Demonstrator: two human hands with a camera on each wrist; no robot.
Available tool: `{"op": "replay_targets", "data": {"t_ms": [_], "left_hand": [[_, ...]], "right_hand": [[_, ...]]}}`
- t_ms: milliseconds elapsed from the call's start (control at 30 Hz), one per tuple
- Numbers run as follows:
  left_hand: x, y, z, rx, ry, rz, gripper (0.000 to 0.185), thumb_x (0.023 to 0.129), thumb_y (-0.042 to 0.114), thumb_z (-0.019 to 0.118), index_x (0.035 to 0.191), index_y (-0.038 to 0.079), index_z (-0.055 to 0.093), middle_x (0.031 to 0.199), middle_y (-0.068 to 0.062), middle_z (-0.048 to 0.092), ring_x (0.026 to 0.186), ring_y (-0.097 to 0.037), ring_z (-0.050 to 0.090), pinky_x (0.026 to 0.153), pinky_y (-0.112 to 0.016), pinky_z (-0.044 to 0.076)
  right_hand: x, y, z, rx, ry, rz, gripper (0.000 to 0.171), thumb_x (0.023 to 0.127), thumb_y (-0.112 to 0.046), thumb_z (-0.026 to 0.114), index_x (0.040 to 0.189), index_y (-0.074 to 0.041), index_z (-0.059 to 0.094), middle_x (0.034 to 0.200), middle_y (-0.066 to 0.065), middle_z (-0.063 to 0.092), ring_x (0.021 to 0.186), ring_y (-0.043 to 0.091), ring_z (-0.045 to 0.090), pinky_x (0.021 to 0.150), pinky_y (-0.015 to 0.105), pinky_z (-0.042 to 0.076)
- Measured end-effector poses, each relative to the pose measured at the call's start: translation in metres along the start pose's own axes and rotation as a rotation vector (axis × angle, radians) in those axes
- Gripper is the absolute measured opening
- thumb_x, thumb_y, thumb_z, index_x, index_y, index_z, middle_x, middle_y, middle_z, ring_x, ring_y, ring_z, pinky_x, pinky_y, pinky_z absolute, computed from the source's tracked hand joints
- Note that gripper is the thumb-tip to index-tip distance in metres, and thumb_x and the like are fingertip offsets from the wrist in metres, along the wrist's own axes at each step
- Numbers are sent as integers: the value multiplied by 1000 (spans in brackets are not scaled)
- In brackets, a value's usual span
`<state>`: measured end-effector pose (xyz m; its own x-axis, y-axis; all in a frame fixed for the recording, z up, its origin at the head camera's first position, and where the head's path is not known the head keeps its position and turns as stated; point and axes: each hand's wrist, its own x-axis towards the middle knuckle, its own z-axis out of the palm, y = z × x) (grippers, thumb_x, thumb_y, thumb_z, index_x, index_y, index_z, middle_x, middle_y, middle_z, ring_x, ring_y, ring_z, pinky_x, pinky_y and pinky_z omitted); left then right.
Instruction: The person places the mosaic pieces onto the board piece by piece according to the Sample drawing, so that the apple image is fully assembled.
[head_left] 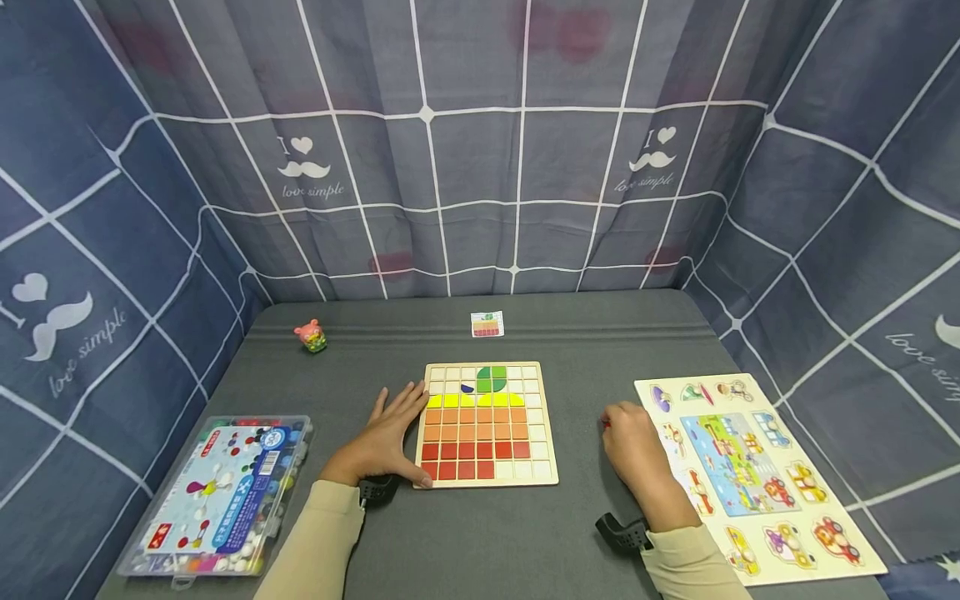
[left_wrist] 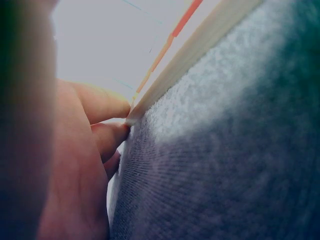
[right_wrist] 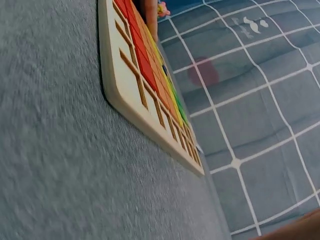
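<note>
A wooden grid board [head_left: 486,425] lies flat on the grey table, filled with rows of red tiles [head_left: 457,451], orange tiles and yellow pieces. Green pieces [head_left: 491,379] and a small dark blue piece [head_left: 467,388] sit near its top. My left hand [head_left: 386,437] spreads along the board's left edge, thumb at the lower left corner; in the left wrist view its fingertips [left_wrist: 122,107] touch the rim. To the right of the board, my right hand [head_left: 633,442] is curled low over the table, pinching a small red piece [head_left: 604,422], mostly hidden by the fingers.
A clear plastic case [head_left: 210,492] of colourful parts stands at the left. On the right lies a picture puzzle board [head_left: 757,475], close beside my right hand. A small printed card [head_left: 487,324] and a pink-headed figurine [head_left: 311,336] are at the back, before a grid-patterned curtain [head_left: 480,167].
</note>
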<state>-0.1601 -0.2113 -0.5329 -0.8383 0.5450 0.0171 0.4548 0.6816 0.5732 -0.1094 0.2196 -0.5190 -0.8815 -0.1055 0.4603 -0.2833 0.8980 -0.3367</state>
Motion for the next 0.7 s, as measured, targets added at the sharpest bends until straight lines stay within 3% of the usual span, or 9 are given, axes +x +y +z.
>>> {"op": "replay_targets", "data": {"t_ms": [167,300,567,700], "left_hand": [[-1,0,0,-3,4,-9,154,49,77,94,168,7,25,174,-11,16,159,-32,7,121,-63,-11],[-1,-2,0,-4,8,-11,154,49,79,93,168,8,25,174,-11,15,159,-32,7,121,-63,-11],[0,-4,2,4,7,-1,154,50,79,92,168,8,25,174,-10,16,159,-31,7,121,-63,-11],[0,-3,1,-1,4,1,154,50,79,93,168,7,25,173,-10,17,159,-31,7,121,-62,-11]], "right_hand": [[2,-16,5,48,23,-88,23,73,21,75,90,6,73,90,17,70,81,39,68,71,49,58],[2,-36,12,117,7,-176,26,73,21,81,91,4,74,93,13,72,85,34,70,77,48,60],[-2,-78,33,404,-76,-450,28,77,15,84,95,-4,75,101,6,74,96,20,70,81,38,60],[-6,-87,43,475,-129,-548,26,82,11,84,101,-5,75,104,5,74,100,16,70,85,32,59]]}}
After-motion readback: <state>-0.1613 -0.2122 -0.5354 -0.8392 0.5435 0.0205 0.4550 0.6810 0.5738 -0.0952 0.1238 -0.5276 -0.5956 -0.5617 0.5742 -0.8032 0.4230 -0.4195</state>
